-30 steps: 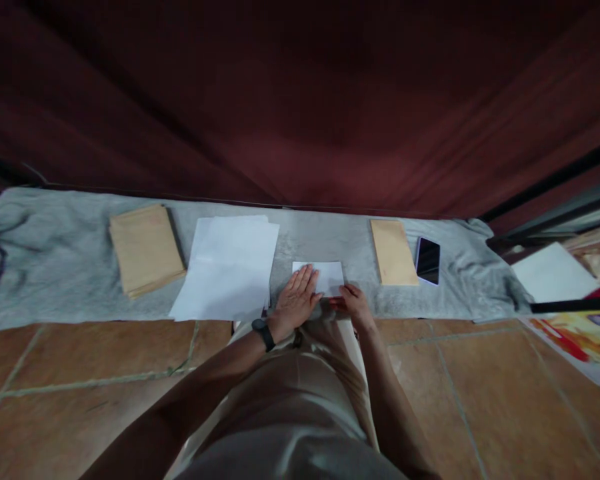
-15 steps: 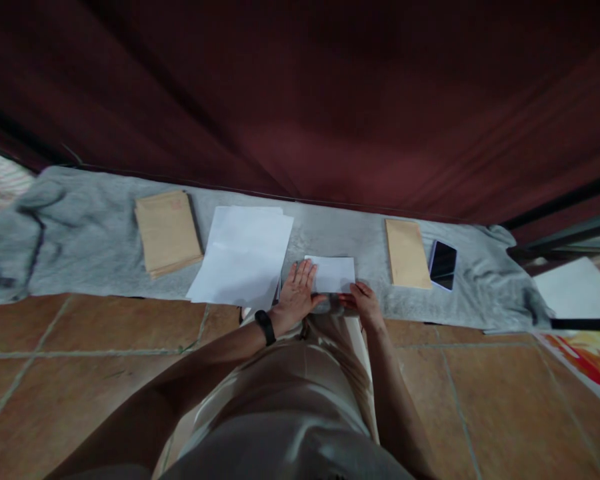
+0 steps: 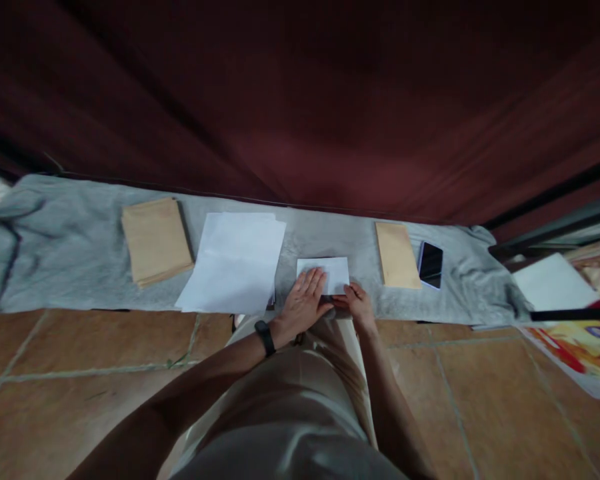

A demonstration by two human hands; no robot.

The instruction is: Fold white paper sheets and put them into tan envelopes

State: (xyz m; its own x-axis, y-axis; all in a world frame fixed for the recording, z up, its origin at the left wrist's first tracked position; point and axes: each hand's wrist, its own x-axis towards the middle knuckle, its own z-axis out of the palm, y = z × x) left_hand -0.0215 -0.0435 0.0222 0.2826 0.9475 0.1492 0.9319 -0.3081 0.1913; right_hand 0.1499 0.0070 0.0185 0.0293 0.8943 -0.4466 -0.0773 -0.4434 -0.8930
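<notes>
A folded sheet of white paper [image 3: 336,270] lies on the grey cloth in front of me. My left hand [image 3: 305,297], with a black band on the wrist, rests flat on its left part, fingers stretched out. At the lower right corner, my right hand [image 3: 358,303] pinches the paper's edge; some of its fingers are tucked out of sight beneath. Left of my hands is a stack of white sheets [image 3: 235,260]. Farther left sits a pile of brown envelopes [image 3: 157,241]. A single brown envelope [image 3: 398,255] lies to the right.
The grey cloth [image 3: 80,220] covers a long narrow surface. A phone [image 3: 431,265] lies beside the right envelope. Behind rises a dark red fabric [image 3: 300,133]. A white sheet-like thing [image 3: 555,285] and a colourful printed bag [image 3: 590,353] are at far right, above the tiled floor [image 3: 480,393].
My left hand has slid right, farther onto the folded paper. My right hand stays at its lower right corner. The whole view has shifted slightly.
</notes>
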